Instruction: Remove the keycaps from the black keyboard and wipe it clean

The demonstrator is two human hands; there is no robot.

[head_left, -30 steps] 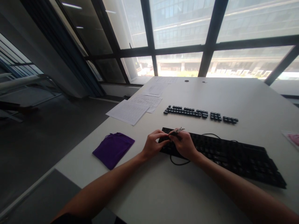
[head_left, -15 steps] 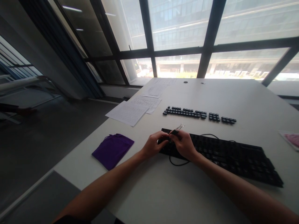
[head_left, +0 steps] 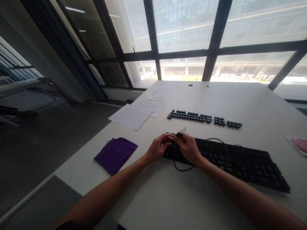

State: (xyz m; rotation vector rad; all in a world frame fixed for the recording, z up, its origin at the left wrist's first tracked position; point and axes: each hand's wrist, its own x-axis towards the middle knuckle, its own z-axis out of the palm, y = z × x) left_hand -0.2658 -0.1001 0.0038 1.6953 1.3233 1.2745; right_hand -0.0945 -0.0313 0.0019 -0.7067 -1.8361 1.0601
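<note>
A black keyboard (head_left: 230,156) lies at a slant across the near part of the desk, its left end under my hands. In my right hand (head_left: 190,150) is a keycap puller (head_left: 179,134), its black handle gripped and its two wire prongs pointing up and away. My left hand (head_left: 158,146) is at the keyboard's left end, thumb and fingers curled together close to the right fingertips. Whatever is between the left fingers is too small and dark to make out. Beyond the keyboard, rows of loose dark keycaps (head_left: 189,116) are laid out in keyboard order.
Left of my hands lies a purple cloth pouch (head_left: 116,155) on the white desk (head_left: 148,198). Printed paper sheets (head_left: 130,116) lie along the desk's left edge. A pink item in a clear bag (head_left: 299,142) is at the far right. The keyboard's cable (head_left: 183,169) loops out in front.
Both hands stay at the keyboard's left end. The left fingers and thumb have shifted slightly, and the puller has tilted a little in my right hand.
</note>
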